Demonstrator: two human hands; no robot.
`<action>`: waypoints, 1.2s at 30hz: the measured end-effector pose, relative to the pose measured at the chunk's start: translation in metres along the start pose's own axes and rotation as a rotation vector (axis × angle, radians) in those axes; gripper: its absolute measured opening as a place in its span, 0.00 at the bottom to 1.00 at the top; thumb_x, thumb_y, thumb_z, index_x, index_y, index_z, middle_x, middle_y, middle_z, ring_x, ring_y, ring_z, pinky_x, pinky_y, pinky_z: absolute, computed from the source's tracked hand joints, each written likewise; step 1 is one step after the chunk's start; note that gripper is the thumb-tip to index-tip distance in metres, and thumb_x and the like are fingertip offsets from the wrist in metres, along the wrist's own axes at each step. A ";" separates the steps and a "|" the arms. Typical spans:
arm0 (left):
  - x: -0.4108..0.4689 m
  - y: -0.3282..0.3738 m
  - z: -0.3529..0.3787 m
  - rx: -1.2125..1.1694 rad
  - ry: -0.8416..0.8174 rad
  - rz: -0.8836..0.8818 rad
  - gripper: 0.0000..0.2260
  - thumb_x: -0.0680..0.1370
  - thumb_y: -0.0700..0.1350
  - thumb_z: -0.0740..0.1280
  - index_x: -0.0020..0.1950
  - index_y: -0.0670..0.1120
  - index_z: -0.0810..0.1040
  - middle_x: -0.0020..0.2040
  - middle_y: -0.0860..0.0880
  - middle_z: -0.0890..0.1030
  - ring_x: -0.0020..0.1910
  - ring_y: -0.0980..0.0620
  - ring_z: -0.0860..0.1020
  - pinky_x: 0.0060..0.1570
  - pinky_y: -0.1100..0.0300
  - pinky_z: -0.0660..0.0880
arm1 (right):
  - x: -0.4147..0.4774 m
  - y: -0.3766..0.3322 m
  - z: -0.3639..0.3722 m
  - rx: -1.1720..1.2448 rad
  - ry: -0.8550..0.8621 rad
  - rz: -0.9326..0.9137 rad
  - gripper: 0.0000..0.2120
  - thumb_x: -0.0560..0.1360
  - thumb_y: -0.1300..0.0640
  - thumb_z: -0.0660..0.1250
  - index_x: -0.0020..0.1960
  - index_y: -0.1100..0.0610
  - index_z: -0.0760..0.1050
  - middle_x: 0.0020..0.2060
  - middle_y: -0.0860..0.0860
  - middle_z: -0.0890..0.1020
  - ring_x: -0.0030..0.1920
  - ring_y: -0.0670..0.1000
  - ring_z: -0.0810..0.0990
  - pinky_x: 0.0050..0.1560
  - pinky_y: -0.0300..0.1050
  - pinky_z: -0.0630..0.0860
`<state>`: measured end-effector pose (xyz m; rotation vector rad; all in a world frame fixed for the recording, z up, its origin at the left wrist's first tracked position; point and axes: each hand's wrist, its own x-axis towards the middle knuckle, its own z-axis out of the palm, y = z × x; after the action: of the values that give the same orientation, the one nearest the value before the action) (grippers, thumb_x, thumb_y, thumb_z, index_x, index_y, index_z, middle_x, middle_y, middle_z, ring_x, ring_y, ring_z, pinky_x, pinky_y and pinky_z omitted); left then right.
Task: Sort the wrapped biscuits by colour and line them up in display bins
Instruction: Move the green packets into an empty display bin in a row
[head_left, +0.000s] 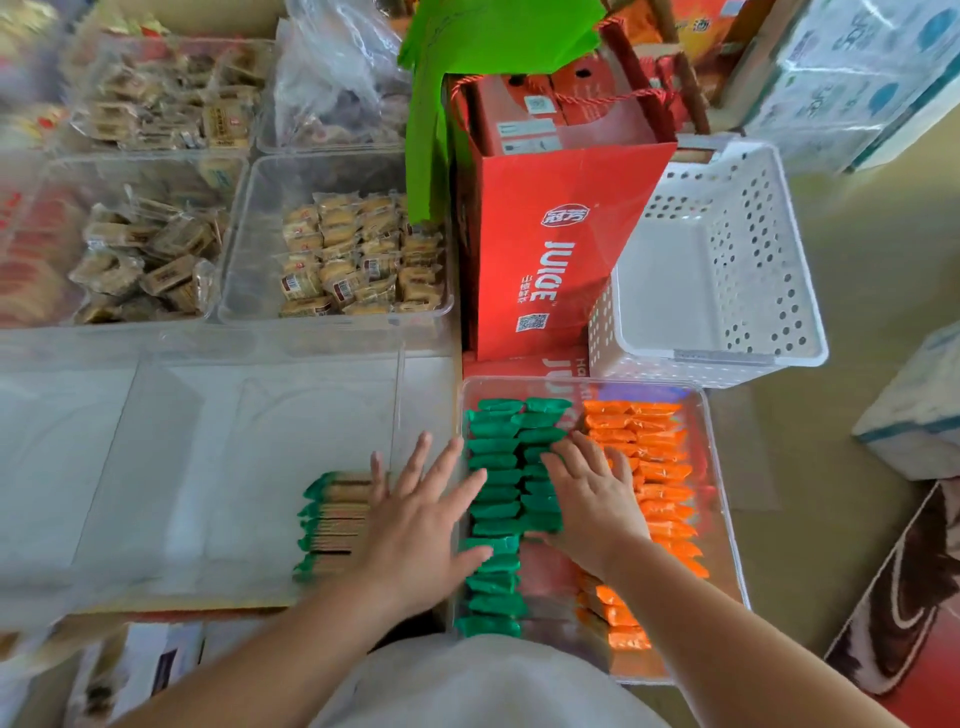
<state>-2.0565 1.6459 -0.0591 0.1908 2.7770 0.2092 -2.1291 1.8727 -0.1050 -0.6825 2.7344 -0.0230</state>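
Fingers spread flat, right hand on green biscuits, left hand at their left edge, orange biscuits alongside

Looking down on a pale beige floor, spreading bare along the right side. Catching soft, even light, throwing no hard shadows and glaring faintly off clear plastic. Taking in a red juice carton standing upright at the middle, with a white perforated basket sitting just beside it on the right. Noting a bright green sheet draping over the carton's left side from above. Finding stacked packs in printed clear wrap filling the top right corner, and a white box with a teal band resting on the floor lower down. Glimpsing a brown-and-red patterned mat lying at the lower right. Seeing clear tubs of tan wrapped snacks crowding the upper left, blurring toward the edge.
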 end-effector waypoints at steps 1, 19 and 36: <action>0.001 0.003 0.004 0.033 -0.017 0.024 0.36 0.76 0.72 0.53 0.81 0.60 0.52 0.82 0.51 0.36 0.79 0.44 0.32 0.71 0.31 0.30 | 0.002 0.001 0.003 0.001 0.008 -0.013 0.47 0.60 0.30 0.76 0.72 0.52 0.69 0.70 0.50 0.72 0.76 0.56 0.61 0.73 0.61 0.50; 0.001 0.008 0.019 0.198 -0.094 -0.022 0.41 0.77 0.66 0.53 0.82 0.46 0.42 0.81 0.49 0.34 0.81 0.45 0.38 0.74 0.30 0.39 | 0.002 0.018 -0.006 0.053 -0.067 -0.154 0.51 0.65 0.33 0.73 0.79 0.50 0.53 0.77 0.48 0.62 0.82 0.54 0.42 0.74 0.69 0.29; 0.000 0.023 -0.040 -0.458 -0.009 0.139 0.60 0.61 0.78 0.70 0.77 0.63 0.32 0.80 0.62 0.39 0.79 0.63 0.38 0.78 0.55 0.36 | -0.056 0.011 -0.112 0.748 0.210 -0.104 0.50 0.56 0.36 0.78 0.73 0.50 0.67 0.62 0.41 0.71 0.59 0.41 0.75 0.60 0.41 0.77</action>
<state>-2.0677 1.6638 -0.0180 0.2641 2.6213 0.8618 -2.1221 1.9015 0.0173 -0.6080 2.5645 -1.1252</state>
